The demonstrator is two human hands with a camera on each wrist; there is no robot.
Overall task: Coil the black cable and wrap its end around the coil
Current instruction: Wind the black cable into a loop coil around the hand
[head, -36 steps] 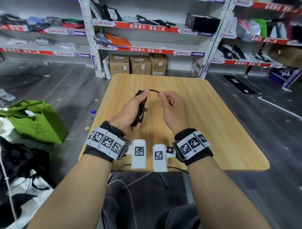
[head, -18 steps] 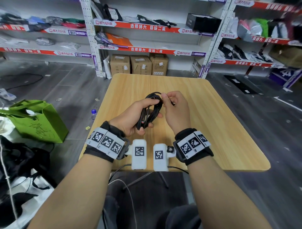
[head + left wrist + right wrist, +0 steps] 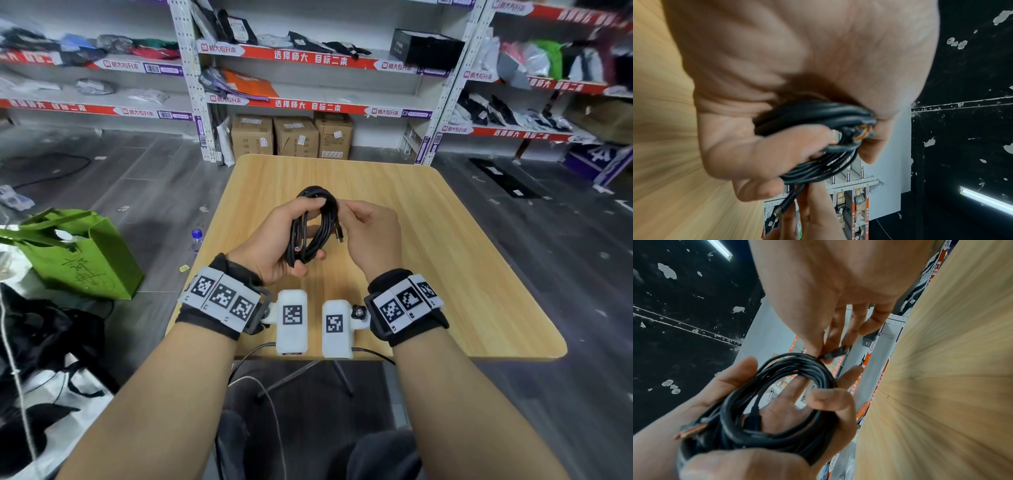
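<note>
The black cable (image 3: 317, 222) is wound into an oval coil of several loops, held above the wooden table (image 3: 445, 274). My left hand (image 3: 284, 246) grips the coil, thumb over its top and fingers curled round its lower part. In the right wrist view the coil (image 3: 777, 402) lies across the left palm, with coloured wire ends (image 3: 688, 431) sticking out at the bottom. My right hand (image 3: 363, 229) pinches the cable's plug end (image 3: 339, 234) just right of the coil; that plug (image 3: 835, 352) sits between thumb and fingers. The left wrist view shows the loops (image 3: 818, 146) and the plug (image 3: 785, 204).
A green bag (image 3: 75, 253) and a small bottle (image 3: 196, 240) stand on the floor to the left. Cardboard boxes (image 3: 294, 137) sit under the shelves (image 3: 308, 58) behind the table. Dark bags (image 3: 41, 342) lie at lower left.
The flattened bundle in the left hand has opened into a rounder coil. The right hand drew in the last loose arc and now pinches the plug end against the coil's right side.
</note>
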